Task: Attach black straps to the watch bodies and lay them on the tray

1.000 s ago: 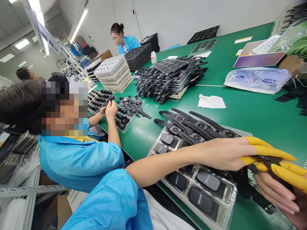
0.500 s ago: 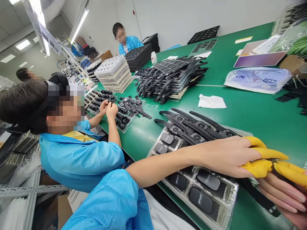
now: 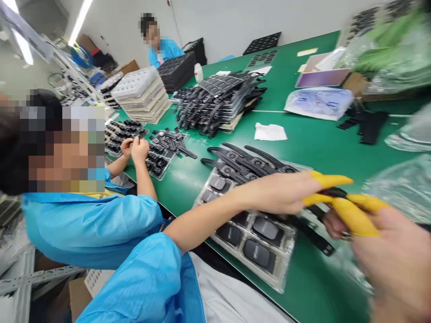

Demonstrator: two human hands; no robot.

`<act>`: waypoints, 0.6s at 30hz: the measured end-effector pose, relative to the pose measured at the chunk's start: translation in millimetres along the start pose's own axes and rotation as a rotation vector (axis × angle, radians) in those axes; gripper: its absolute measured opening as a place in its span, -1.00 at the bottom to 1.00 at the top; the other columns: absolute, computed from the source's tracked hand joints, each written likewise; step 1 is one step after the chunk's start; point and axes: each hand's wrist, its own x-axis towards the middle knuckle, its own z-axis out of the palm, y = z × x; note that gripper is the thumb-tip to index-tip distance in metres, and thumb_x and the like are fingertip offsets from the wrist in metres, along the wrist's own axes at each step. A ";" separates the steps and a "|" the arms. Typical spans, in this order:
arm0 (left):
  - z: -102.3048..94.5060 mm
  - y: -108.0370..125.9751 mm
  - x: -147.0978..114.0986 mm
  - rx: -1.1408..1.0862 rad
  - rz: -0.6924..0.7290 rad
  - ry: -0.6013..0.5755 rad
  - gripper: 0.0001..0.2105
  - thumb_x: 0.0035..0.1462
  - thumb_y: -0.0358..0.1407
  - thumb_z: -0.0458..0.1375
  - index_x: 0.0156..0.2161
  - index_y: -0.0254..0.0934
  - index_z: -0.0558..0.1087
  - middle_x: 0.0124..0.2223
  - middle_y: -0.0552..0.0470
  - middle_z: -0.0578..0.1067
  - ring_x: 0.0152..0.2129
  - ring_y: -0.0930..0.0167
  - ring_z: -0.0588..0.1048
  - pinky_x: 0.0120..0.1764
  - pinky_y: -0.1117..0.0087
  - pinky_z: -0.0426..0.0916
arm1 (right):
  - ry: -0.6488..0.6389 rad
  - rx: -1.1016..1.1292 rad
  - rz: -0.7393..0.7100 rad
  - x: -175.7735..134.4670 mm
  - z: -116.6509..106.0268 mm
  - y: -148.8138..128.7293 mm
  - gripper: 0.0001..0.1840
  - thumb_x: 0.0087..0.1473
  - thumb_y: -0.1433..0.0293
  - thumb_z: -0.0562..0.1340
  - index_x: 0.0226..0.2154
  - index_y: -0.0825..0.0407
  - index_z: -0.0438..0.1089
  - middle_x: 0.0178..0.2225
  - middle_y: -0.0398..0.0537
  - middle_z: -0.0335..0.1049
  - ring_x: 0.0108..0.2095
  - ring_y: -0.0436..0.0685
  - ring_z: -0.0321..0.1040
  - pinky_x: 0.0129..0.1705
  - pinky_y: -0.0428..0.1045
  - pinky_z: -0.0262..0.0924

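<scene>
My left hand (image 3: 303, 190), with yellow finger cots, reaches across the tray and pinches a black watch strap (image 3: 334, 192). From the right, my right hand (image 3: 373, 233) closes on the same strap, also in yellow cots and blurred by motion. Below the hands a dark strap end (image 3: 314, 237) hangs out past the tray; whether it belongs to the held piece I cannot tell. Under my left forearm lies a clear plastic tray (image 3: 281, 280) with square black watch-shaped pieces (image 3: 257, 253) in its compartments. Several watches with straps (image 3: 240, 163) lie across its far side.
A co-worker's hands (image 3: 136, 148) work over another tray on the left. Stacked strap-laden trays (image 3: 218, 101) stand behind, beside a pale tray stack (image 3: 141, 96). A white cloth (image 3: 270, 132), a plastic packet (image 3: 319, 103) and clear bags (image 3: 400, 188) lie on the green table.
The view has swung to the right, so things sit further left. My hands remain together on the strap, and the right hand shows more fully.
</scene>
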 end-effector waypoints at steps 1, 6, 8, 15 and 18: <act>-8.2 3.0 -5.2 0.052 0.006 0.021 -0.40 0.20 -0.52 0.08 0.36 -0.29 0.33 0.17 -0.18 0.55 0.10 0.18 0.54 0.13 0.22 0.45 | 0.088 0.001 0.094 -0.9 -2.8 1.7 -0.55 0.39 -0.01 -0.02 -0.35 -0.16 0.38 -0.67 -0.14 0.19 -0.68 0.16 0.21 -0.62 0.06 0.09; -62.4 4.5 -41.0 0.414 -0.122 0.050 -0.68 0.34 -0.43 0.04 0.12 -0.29 0.51 0.07 -0.17 0.60 0.06 0.17 0.54 0.14 0.18 0.40 | 0.172 0.007 0.321 1.8 -12.9 -6.5 -0.66 0.24 0.02 0.20 -0.35 -0.08 0.43 -0.49 -0.03 0.40 -0.46 0.22 0.37 -0.39 0.13 0.26; -78.6 1.6 -59.0 0.531 -0.191 -0.017 -0.75 0.36 -0.42 0.04 -0.02 -0.28 0.56 0.01 -0.17 0.62 0.02 0.17 0.56 0.10 0.20 0.39 | 0.119 -0.081 0.228 2.9 -8.1 -12.8 -0.67 0.29 0.11 0.14 -0.37 -0.07 0.46 -0.37 0.03 0.47 -0.35 0.25 0.43 -0.30 0.13 0.30; -76.3 -26.1 -97.0 0.402 -0.333 -0.191 -0.80 0.34 -0.43 0.05 -0.12 -0.21 0.54 -0.12 0.02 0.64 -0.17 0.33 0.57 -0.10 0.39 0.34 | -0.186 -0.391 0.160 -2.6 23.1 -19.9 -0.78 0.30 0.33 0.15 -0.09 -0.08 0.49 -0.26 -0.01 0.63 -0.36 0.25 0.53 -0.36 0.08 0.29; -57.3 -40.1 -96.4 0.555 -0.303 -0.131 -0.79 0.39 -0.40 0.02 -0.09 -0.23 0.52 -0.06 -0.06 0.60 -0.06 0.27 0.52 0.07 0.27 0.30 | -0.205 -0.500 0.148 -1.7 23.9 -19.7 -0.80 0.31 0.35 0.15 -0.11 -0.07 0.48 -0.22 0.00 0.62 -0.35 0.25 0.53 -0.38 0.07 0.25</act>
